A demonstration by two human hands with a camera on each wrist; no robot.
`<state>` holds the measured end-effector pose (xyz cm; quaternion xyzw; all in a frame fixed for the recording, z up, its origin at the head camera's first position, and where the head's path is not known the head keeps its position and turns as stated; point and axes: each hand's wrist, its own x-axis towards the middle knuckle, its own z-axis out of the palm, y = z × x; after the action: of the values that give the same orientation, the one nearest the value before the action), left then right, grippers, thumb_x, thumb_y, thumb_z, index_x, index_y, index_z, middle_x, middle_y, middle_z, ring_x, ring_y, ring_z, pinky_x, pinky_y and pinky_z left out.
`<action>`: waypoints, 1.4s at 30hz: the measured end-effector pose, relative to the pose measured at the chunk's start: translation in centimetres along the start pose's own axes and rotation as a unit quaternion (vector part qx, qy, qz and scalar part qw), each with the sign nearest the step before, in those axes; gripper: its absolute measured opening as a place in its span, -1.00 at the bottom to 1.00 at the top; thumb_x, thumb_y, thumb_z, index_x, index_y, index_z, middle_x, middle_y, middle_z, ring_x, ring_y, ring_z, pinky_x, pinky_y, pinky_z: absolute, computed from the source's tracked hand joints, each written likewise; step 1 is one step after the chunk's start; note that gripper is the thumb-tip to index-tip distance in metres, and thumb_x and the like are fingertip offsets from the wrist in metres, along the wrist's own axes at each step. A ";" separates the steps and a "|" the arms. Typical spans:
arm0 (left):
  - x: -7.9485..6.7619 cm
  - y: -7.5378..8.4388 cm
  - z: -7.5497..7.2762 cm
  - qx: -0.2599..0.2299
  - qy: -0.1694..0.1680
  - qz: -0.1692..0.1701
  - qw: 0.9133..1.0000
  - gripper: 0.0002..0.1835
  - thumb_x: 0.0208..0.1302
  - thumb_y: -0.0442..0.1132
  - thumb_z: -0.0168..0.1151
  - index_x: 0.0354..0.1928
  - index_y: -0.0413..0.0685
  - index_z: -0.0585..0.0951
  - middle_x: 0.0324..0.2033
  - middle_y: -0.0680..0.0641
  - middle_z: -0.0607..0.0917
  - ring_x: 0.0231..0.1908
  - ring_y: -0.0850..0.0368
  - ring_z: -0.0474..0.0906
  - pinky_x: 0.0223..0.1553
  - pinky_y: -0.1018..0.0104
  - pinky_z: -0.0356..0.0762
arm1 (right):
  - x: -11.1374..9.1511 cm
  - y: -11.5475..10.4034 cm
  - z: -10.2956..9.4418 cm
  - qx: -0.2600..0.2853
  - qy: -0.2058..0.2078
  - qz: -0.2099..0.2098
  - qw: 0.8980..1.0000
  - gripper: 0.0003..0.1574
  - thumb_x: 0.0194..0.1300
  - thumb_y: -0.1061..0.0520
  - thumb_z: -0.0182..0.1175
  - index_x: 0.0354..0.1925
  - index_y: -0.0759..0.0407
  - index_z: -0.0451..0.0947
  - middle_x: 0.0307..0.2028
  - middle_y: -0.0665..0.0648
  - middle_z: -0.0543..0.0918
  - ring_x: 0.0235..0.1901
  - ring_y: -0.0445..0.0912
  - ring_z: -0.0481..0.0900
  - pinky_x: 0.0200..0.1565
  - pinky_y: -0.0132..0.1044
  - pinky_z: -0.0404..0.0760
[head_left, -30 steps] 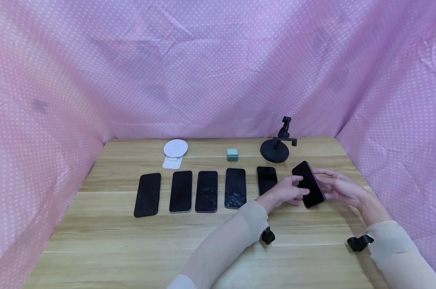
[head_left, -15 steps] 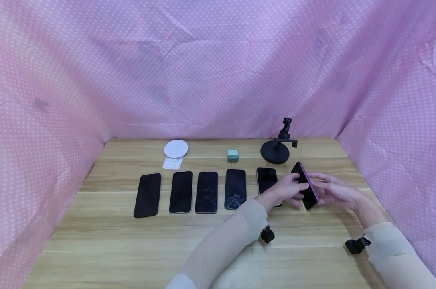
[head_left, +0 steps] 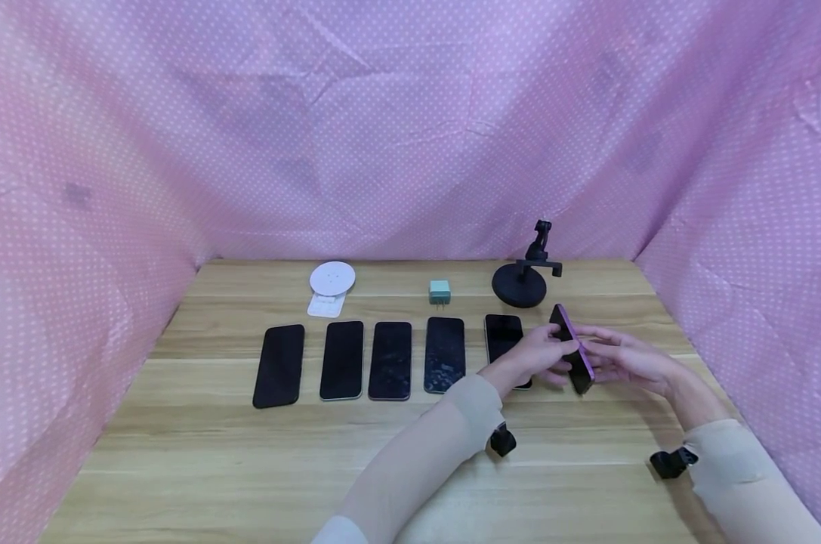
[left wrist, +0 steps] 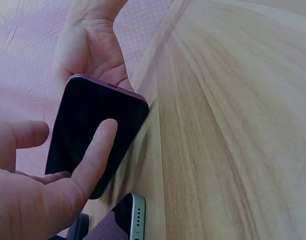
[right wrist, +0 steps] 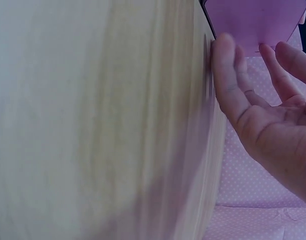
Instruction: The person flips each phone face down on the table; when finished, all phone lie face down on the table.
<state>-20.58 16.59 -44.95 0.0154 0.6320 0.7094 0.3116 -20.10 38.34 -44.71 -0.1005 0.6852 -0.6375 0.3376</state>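
Note:
A smartphone (head_left: 572, 349) with a black screen and a purple back stands tilted up on its edge between my two hands. My left hand (head_left: 532, 355) is on the screen side, its fingers stretched out. In the left wrist view one straight finger (left wrist: 95, 155) overlaps the black glass. Behind the phone is my right hand (head_left: 631, 359), palm turned up towards it. From the right wrist, the purple back (right wrist: 257, 22) shows, with loosely bent fingertips right at its end and side. Partly hidden under my left hand lies another phone (head_left: 503, 332), light-edged.
Several black-screened phones lie in a row to the left, the nearest being a smudged one (head_left: 444, 355). Behind them are a white round charging pad (head_left: 331, 278), a mint-green plug adapter (head_left: 439, 291) and a black phone stand (head_left: 520, 285). Pink dotted cloth (head_left: 410, 136) surrounds the wooden table.
The phone has been tipped from face-up to nearly on edge, its right side rising and the purple frame coming into sight. Both hands have shifted only slightly; the other objects stay put.

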 end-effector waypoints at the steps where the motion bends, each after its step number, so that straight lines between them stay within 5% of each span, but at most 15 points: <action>1: 0.0 0.0 0.0 0.001 0.002 0.001 1.000 -0.60 0.46 -0.22 0.27 0.27 -0.06 0.50 -0.02 -0.12 0.70 -0.11 -0.14 0.69 -0.19 -0.09 0.74 | 0.0 0.0 0.0 0.005 -0.005 -0.004 1.000 -0.41 0.67 0.13 -0.14 0.56 0.09 0.15 0.16 -0.06 0.63 0.17 -0.06 0.59 0.15 -0.06 0.62; 6: 0.0 -0.2 -0.2 0.009 0.001 0.009 1.000 -0.68 0.46 -0.25 0.25 0.19 -0.06 0.55 -0.13 -0.12 0.72 -0.20 -0.09 0.71 -0.24 -0.04 0.76 | -0.1 -0.3 0.2 0.026 -0.020 -0.013 0.999 -0.41 0.67 0.18 -0.15 0.56 0.16 0.14 0.25 -0.04 0.56 0.23 -0.05 0.54 0.24 -0.03 0.54; 13: 0.3 -0.9 -1.1 -0.003 -0.001 0.011 1.000 -0.55 0.43 -0.49 0.14 0.32 -0.17 0.47 -0.12 -0.18 0.69 -0.15 -0.16 0.71 -0.21 -0.05 0.75 | -0.3 -0.7 0.4 0.013 0.016 -0.008 1.000 -0.27 0.65 0.14 -0.10 0.57 0.37 -0.11 0.48 0.33 0.17 0.25 -0.09 0.50 0.30 0.00 0.45; 20: 0.1 -1.2 -1.0 -0.014 0.004 0.006 1.000 -0.44 0.36 -0.55 0.20 0.38 -0.21 0.40 -0.08 -0.21 0.62 -0.19 -0.20 0.69 -0.29 -0.01 0.76 | -0.4 -0.4 -0.2 0.022 0.038 -0.025 0.999 -0.25 0.66 0.15 -0.12 0.54 0.47 -0.16 0.25 -0.08 0.49 0.22 -0.11 0.52 0.25 -0.13 0.52; 23: 0.1 -1.3 -0.7 -0.015 0.016 0.009 1.000 -0.40 0.34 -0.56 0.23 0.40 -0.18 0.40 -0.05 -0.19 0.58 -0.22 -0.18 0.69 -0.33 0.03 0.77 | -0.5 -0.3 -0.3 0.004 0.059 -0.025 0.998 -0.20 0.65 0.13 -0.10 0.53 0.50 -0.23 0.39 0.15 0.38 0.20 -0.19 0.53 0.23 -0.17 0.54; 28: 0.3 -1.4 -0.5 -0.019 0.026 0.016 0.999 -0.32 0.30 -0.64 0.21 0.45 -0.21 0.35 -0.01 -0.18 0.55 -0.17 -0.16 0.67 -0.28 0.04 0.77 | -0.5 -0.4 -0.5 -0.011 0.083 -0.008 0.996 -0.13 0.66 0.08 -0.10 0.53 0.52 -0.31 0.50 0.56 -0.18 0.14 -0.34 0.50 0.25 -0.23 0.51; 42: 0.1 -1.3 0.0 0.071 0.033 -0.002 0.997 -0.33 0.29 -0.53 0.32 0.44 -0.21 0.40 -0.10 -0.08 0.58 -0.25 0.06 0.69 -0.22 0.26 0.74 | -0.7 -0.8 -0.8 -0.024 0.096 0.020 0.995 -0.11 0.67 0.01 -0.14 0.56 0.44 -0.35 0.50 0.57 -0.19 0.12 -0.34 0.48 0.21 -0.25 0.56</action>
<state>-20.17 16.65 -46.16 0.0131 0.6905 0.6623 0.2905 -20.30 39.25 -43.78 -0.0328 0.7314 -0.6209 0.2802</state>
